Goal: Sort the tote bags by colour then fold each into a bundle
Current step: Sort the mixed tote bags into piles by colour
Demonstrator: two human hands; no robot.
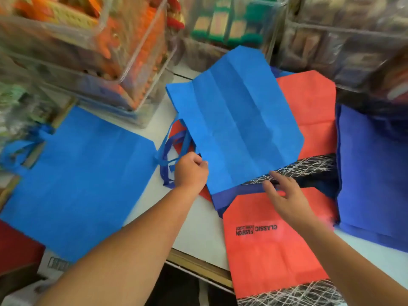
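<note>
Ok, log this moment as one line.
phase: sorting | left grip: holds creased light blue bag corner | right grip: open over red printed bag

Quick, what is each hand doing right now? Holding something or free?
Left hand: closed, gripping the edge of the light blue bag.
Right hand: open, fingers spread over the red bag, holding nothing.

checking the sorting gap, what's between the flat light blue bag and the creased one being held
Head view: white counter, dark blue handles lying on it, and the left hand gripping the creased bag.
</note>
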